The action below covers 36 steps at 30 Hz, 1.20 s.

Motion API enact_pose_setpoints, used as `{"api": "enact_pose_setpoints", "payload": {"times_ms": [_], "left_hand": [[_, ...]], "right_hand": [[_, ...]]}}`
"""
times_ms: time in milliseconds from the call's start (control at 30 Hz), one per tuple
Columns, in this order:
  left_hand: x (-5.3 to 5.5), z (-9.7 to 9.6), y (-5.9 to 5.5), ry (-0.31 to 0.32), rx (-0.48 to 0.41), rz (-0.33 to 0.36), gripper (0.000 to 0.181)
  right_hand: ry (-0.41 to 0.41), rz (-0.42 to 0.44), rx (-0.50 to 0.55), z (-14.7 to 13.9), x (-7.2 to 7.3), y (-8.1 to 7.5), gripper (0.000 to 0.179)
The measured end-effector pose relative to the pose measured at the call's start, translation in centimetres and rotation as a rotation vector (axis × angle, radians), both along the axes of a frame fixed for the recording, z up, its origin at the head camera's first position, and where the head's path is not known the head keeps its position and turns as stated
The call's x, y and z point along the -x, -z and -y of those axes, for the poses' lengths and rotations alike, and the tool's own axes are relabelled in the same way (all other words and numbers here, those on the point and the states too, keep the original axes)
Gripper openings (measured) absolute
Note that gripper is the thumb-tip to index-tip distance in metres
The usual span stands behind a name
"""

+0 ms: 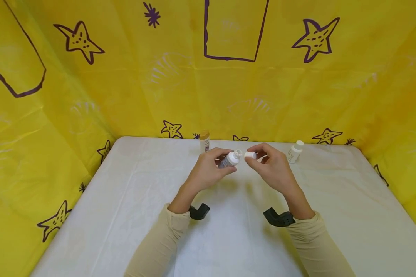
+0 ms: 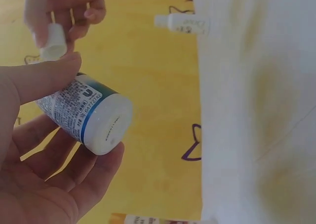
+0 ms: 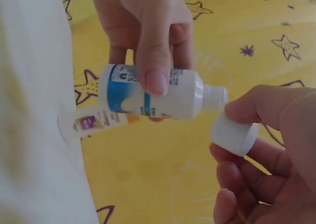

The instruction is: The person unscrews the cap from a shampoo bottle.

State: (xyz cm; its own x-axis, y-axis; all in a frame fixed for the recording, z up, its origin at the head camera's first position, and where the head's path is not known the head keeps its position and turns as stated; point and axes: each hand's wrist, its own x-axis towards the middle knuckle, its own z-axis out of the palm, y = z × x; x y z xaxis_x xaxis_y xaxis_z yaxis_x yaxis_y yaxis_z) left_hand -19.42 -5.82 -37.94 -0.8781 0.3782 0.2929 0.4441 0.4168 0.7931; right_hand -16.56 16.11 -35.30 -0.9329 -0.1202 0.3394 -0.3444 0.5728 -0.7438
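Note:
My left hand [image 1: 209,169] grips a small white bottle [image 3: 185,96] with a blue band and printed label, its bare neck tilted up toward the right. Between thumb and fingers, my right hand [image 1: 272,167] pinches a white cap [image 3: 234,134]. Cap and bottle neck are apart by a small gap, with the cap just beside the mouth in the right wrist view. In the left wrist view the bottle's base [image 2: 109,125] faces the camera, and the cap's hollow end shows. Both hands are above the table.
A white bottle with a yellow-orange cap [image 1: 204,141] stands behind my left hand. Another white bottle with a white cap [image 1: 294,152] stands right of my right hand. The white-covered table [image 1: 124,215] meets a yellow patterned curtain [image 1: 194,88] at its back.

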Motion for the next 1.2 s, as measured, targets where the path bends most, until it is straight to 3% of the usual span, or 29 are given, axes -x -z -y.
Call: {"api": "enact_pose_setpoints", "payload": {"times_ms": [167, 367, 600, 900, 1067, 1200], "left_hand": [[0.2, 1.6, -0.8, -0.033, -0.041, 0.005, 0.047], [0.6, 4.0, -2.1, -0.127, -0.075, 0.023, 0.048], [1.1, 7.0, -3.3, -0.254, -0.029, 0.137, 0.053], [1.9, 9.2, -2.8, -0.341, 0.003, 0.203, 0.05], [2.2, 10.3, -2.6, -0.395, 0.058, 0.218, 0.052], [2.5, 11.2, -2.0, -0.405, 0.105, 0.228, 0.053]], "right_hand": [[-0.049, 0.045, 0.043, 1.1, -0.3, 0.0, 0.018], [-0.123, 0.059, 0.083, 2.6, -0.4, 0.1, 0.026], [-0.186, 0.118, 0.089, 4.9, 0.5, 0.6, 0.041], [-0.287, 0.222, 0.08, 9.0, 3.1, 2.2, 0.046], [-0.282, 0.258, 0.04, 11.3, 4.9, 3.9, 0.037], [-0.257, 0.305, 0.011, 13.0, 5.9, 5.0, 0.031]]}}
